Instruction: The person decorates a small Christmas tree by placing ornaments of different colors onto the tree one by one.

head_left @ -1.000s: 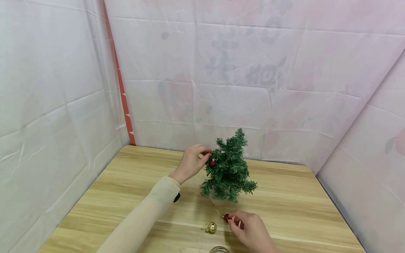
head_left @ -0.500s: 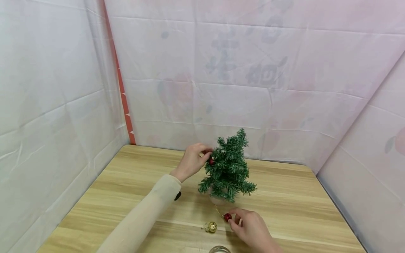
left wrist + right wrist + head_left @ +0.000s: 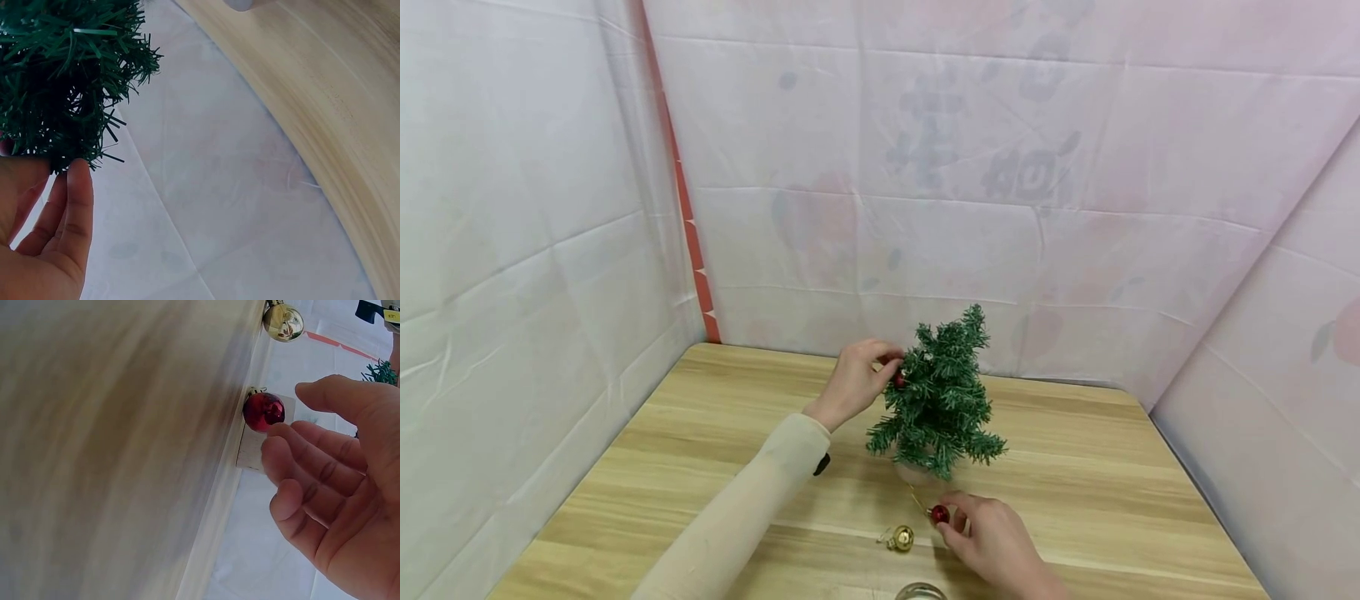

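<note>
A small artificial Christmas tree (image 3: 942, 400) stands in a pale base (image 3: 910, 475) on the table. My left hand (image 3: 853, 379) pinches a branch tip on its left side; the left wrist view shows thumb and fingers meeting at the green needles (image 3: 75, 119). Beside those fingertips a red ornament ball (image 3: 899, 380) hangs in the tree. In front of the base lies another red ornament ball (image 3: 264, 412) with a gold loop. My right hand (image 3: 996, 537) is around its right side, fingertips right at it and the thumb apart in the right wrist view.
A gold ornament ball (image 3: 903, 538) with its string lies left of the red one. At the front edge of view shows a round clear rim (image 3: 921, 590). White cloth walls (image 3: 865, 167) enclose the wooden table (image 3: 700, 417) at the back and sides.
The tree's lower branches and its hanging red ball have shifted slightly left as my left hand keeps its pinch. My right fingers have loosened a little from the red ball on the table.
</note>
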`<state>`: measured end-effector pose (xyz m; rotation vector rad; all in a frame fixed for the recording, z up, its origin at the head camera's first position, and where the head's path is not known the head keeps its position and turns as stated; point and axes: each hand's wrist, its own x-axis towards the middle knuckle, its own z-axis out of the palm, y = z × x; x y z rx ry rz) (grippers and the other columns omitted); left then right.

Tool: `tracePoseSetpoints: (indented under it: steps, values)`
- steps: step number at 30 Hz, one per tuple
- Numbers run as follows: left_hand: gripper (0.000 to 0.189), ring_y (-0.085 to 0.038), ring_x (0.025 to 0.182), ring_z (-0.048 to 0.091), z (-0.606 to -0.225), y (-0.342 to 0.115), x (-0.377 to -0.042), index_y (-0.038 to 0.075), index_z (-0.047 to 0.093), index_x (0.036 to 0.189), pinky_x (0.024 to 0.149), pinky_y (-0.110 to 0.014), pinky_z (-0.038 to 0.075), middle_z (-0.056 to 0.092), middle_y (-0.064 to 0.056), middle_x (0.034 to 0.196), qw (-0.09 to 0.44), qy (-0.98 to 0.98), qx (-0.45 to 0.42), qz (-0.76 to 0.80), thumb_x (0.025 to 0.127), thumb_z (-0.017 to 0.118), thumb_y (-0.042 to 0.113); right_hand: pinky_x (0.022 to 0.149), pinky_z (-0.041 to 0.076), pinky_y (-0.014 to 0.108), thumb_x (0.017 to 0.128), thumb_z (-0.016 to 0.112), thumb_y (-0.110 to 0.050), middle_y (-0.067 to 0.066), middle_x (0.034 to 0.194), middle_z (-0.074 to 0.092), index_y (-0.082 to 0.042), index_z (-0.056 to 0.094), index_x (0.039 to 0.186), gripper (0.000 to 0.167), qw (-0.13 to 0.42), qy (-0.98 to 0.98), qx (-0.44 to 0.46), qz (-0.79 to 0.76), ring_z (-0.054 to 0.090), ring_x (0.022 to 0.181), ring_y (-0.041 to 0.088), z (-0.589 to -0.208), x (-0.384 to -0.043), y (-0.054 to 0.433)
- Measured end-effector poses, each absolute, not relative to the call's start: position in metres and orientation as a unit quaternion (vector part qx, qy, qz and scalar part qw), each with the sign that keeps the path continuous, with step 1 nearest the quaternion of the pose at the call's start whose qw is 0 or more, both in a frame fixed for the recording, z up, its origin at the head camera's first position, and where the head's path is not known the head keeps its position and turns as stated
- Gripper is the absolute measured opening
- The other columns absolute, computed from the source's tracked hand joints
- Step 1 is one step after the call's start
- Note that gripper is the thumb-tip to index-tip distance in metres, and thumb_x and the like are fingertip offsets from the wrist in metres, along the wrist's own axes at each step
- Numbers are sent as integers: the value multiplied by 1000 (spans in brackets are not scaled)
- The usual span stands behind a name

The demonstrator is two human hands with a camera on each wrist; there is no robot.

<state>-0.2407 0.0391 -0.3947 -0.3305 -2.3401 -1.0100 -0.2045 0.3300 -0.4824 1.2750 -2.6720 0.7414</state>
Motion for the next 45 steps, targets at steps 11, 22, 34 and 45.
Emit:
tracePoseSetpoints:
  steps: [11, 22, 34, 45]
  values:
    - [17, -18, 93, 73, -396, 39, -235, 8, 79, 116, 73, -23, 61, 77, -8, 107, 297, -864, -128, -385, 102, 70, 9, 53, 42, 19, 90, 81, -19, -16, 74, 65, -12, 77, 107, 18, 36, -874, 428, 227, 47, 60, -10, -484, -206, 327]
    - [18, -18, 92, 72, -397, 38, -229, 8, 79, 116, 73, -24, 61, 78, -8, 108, 295, -866, -127, -384, 100, 71, 6, 54, 42, 19, 89, 82, -18, -18, 73, 63, -15, 77, 100, 13, 37, -870, 438, 223, 47, 62, -10, -485, -205, 325]
    - [18, -19, 90, 73, -397, 38, -227, 7, 79, 116, 73, -24, 61, 78, -12, 107, 299, -860, -132, -392, 100, 71, 3, 56, 43, 19, 87, 84, -16, -17, 76, 63, -16, 77, 101, 16, 25, -884, 415, 213, 47, 64, -8, -487, -209, 324]
    - [15, -16, 87, 72, -391, 37, -218, 8, 80, 113, 70, -22, 60, 78, -7, 104, 305, -851, -127, -408, 100, 72, 8, 57, 44, 19, 84, 85, -15, -12, 79, 66, -15, 75, 101, 20, 44, -881, 428, 198, 48, 66, -7, -487, -212, 323]
